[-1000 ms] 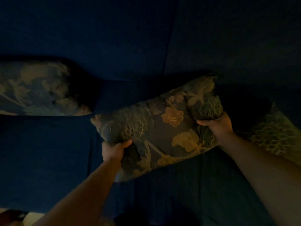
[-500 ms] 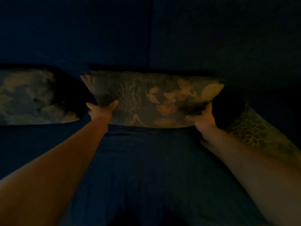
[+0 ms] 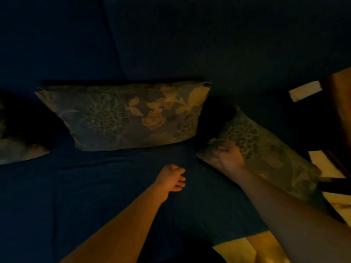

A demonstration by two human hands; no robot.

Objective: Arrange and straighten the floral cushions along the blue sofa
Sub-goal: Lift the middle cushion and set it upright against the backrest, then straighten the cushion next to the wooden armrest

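- Both of our hands have come off the middle cushion [image 3: 129,114], which half a second ago we were pressing back against the blue sofa [image 3: 228,44]; a second ago we had it lifted and tilted over the seat.
- That cushion now stands on its long edge at the join of seat and backrest, leaning on the backrest, its top edge close to level. We judge this one placed and straight.
- Our right hand [image 3: 227,155] has crossed to the right cushion [image 3: 266,149] and is closed around its near left corner, fingers curled over the fabric.
- Our left hand [image 3: 173,178] has drawn back and hangs over the bare seat, loosely curled and gripping nothing. Whether it touches the upholstery we cannot tell in this dim light.
- The right cushion lies flat and skewed, running diagonally from the backrest down toward the front right edge of the seat, apart from the middle cushion with a dark gap between them.
- At the far left edge, a left cushion [image 3: 17,149] is only partly in frame, already up against the backrest; how straight it sits is too dark to judge.
- So we judge the work to be past halfway: one cushion settled, and the skewed right one next in hand.
- Standing it up squarely will likely want the left hand on its other end, since a one-corner grip tends to let a soft cushion sag and twist.
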